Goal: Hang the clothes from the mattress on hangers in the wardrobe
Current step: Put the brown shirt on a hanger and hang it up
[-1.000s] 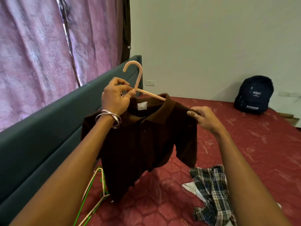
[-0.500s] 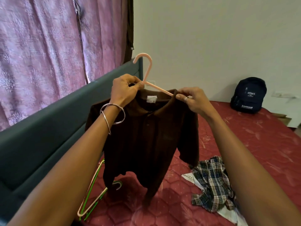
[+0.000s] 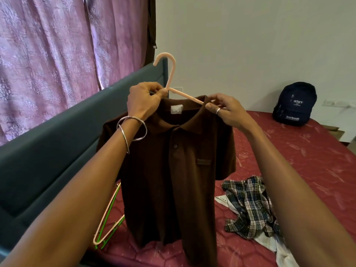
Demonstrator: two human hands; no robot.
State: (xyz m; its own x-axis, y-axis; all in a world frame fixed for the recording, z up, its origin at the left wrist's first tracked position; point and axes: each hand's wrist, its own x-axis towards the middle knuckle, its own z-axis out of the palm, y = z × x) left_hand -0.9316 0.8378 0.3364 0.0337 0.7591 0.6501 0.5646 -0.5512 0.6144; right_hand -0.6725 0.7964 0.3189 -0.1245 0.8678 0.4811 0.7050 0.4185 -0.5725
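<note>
Right now we hold a brown polo shirt up in front of us over the red mattress, with a pink hanger partly threaded into its collar. Our left hand pinches the hanger at the base of its hook, fingers curled tight together around the junction, and two silver bangles sit on that wrist. Our right hand pinches the right side of the collar where the hanger's arm runs under the cloth, thumb and forefinger pressed on the fabric; a ring shows on one finger. The hook stands upright above the hands, its curve turned to the left. The shirt hangs straight down, front facing us, with a white label visible inside the neck and its hem close to the mattress; we cannot tell whether it touches. Spare hangers, pink and green, lie on the mattress at the left, just beside the blue-grey headboard. A plaid shirt lies crumpled on the mattress to the right of the hanging shirt, over some white cloth. A dark backpack rests against the white wall at the far side of the mattress, and pink curtains hang behind the headboard.
</note>
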